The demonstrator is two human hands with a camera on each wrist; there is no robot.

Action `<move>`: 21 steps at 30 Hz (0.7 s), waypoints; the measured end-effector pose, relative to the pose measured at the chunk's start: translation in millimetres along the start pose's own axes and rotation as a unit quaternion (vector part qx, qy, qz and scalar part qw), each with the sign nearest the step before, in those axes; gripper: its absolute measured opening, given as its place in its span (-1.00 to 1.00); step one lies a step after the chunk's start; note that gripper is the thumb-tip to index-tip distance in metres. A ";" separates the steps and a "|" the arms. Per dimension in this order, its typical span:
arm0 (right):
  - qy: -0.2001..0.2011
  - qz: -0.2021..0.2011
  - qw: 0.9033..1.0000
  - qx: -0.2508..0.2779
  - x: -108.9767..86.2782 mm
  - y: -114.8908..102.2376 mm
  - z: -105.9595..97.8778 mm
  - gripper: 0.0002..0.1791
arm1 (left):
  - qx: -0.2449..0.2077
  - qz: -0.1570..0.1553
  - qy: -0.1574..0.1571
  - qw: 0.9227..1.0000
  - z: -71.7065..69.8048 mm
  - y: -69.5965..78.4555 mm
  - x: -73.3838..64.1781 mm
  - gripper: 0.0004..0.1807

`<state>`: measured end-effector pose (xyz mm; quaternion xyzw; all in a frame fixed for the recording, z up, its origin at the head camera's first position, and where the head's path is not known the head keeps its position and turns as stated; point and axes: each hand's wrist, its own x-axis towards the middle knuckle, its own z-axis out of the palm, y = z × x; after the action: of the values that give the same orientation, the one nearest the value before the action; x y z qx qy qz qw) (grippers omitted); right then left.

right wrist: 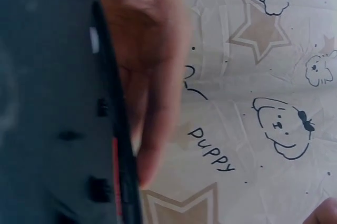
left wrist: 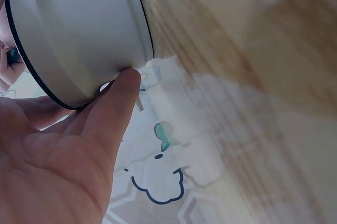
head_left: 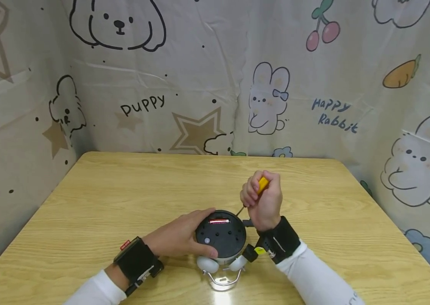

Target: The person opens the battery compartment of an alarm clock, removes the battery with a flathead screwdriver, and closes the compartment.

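Note:
A twin-bell alarm clock (head_left: pixel 225 245) lies face down on the table, its black back upward and its pale bells and wire handle toward me. A red battery (head_left: pixel 219 221) shows in the slot of the back. My left hand (head_left: pixel 184 234) grips the clock's rim from the left, thumb at the near side. In the left wrist view its fingers lie along the pale casing (left wrist: pixel 84 34). My right hand (head_left: pixel 263 199) grips a screwdriver by its yellow handle (head_left: pixel 262 185). The thin shaft slants down to the far right edge of the clock; its tip's exact contact cannot be told.
The wooden table (head_left: pixel 131 186) runs back to a printed cloth (head_left: pixel 207 76) hung behind and at both sides. A small black piece (head_left: pixel 247 223) sits at the clock's right edge, partly behind my right wrist. Straps with cameras circle both wrists.

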<state>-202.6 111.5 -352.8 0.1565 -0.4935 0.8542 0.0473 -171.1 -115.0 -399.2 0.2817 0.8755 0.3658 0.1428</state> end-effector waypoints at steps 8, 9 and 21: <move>0.007 0.011 1.000 0.002 -1.2 9.6 0.0 -0.46 | 0.005 0.007 0.001 1.000 0.0 -0.8 1.1 0.22; 0.007 0.012 1.000 0.004 -1.0 9.5 -0.1 -0.46 | 0.005 0.008 0.001 1.000 0.0 -0.8 1.6 0.22; 0.008 0.050 0.999 -0.010 1.7 10.1 -2.4 -0.47 | 0.007 0.007 0.003 1.000 -0.2 -0.7 1.0 0.23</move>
<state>-207.1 108.3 -361.7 0.1244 -0.5087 0.8518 0.0102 -172.2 -114.9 -399.6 0.2878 0.8764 0.3615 0.1354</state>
